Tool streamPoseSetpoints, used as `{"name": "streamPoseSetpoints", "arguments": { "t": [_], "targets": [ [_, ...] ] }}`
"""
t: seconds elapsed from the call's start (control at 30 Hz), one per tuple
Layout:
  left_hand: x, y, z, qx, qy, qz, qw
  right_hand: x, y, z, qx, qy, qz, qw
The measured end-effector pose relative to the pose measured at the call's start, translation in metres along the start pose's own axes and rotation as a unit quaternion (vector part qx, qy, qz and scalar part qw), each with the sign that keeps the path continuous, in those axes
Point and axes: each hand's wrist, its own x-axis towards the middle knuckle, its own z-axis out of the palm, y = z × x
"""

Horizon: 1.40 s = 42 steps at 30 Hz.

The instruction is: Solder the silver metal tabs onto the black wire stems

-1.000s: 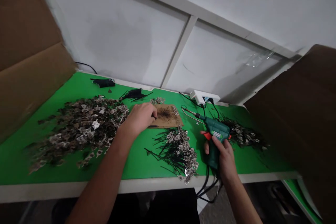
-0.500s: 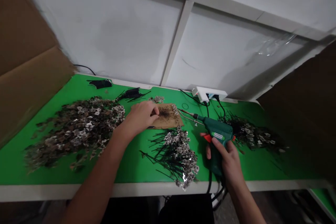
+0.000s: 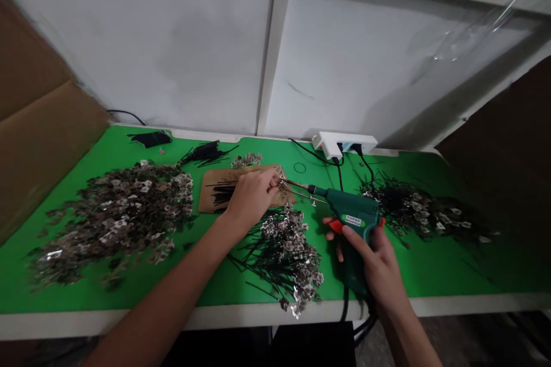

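Observation:
My right hand (image 3: pixel 374 249) is wrapped round the grip of a green soldering gun (image 3: pixel 352 209) with a red trigger. The gun's thin tip and a wire feed tube point left over a brown cardboard piece (image 3: pixel 206 198). My left hand (image 3: pixel 253 192) is above the cardboard, its fingers pinched together close to the tip. What they hold is hidden or too small to name. Short black wires (image 3: pixel 222 192) lie on the cardboard, left of that hand. Just in front is a heap of black wires with silvery metal tabs (image 3: pixel 293 252) on their ends.
A large pile of loose metal tabs (image 3: pixel 129 200) covers the left of the green mat. Black wire bundles (image 3: pixel 150 138) lie at the back left. A white power strip (image 3: pixel 344 143) stands against the wall. More tabbed wires (image 3: pixel 413 206) lie right. Cardboard walls (image 3: pixel 47 109) flank the bench.
My left hand has moved right across the cardboard to the soldering gun's tip, uncovering the black wires. My right hand still holds the gun in about the same place. The view has shifted slightly.

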Motion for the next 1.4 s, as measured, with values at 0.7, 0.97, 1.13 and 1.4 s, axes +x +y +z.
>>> {"name": "streamPoseSetpoints", "arguments": {
  "t": [0.7,0.97,1.13,1.4],
  "targets": [
    [0.001,-0.002,0.004,-0.028,0.002,-0.013,1.000,0.004,0.000,0.001,-0.024,-0.005,0.000,1.000],
    [0.001,-0.004,0.007,-0.009,0.004,-0.006,1.000,0.004,0.000,0.003,-0.034,-0.005,0.013,0.999],
    [0.001,-0.004,0.007,-0.014,0.002,-0.006,1.000,0.005,0.003,0.001,-0.036,-0.003,0.015,0.999],
    [0.001,-0.003,0.007,-0.003,0.005,-0.012,1.000,0.008,-0.001,0.000,-0.052,-0.009,0.028,0.998]
  ]
}}
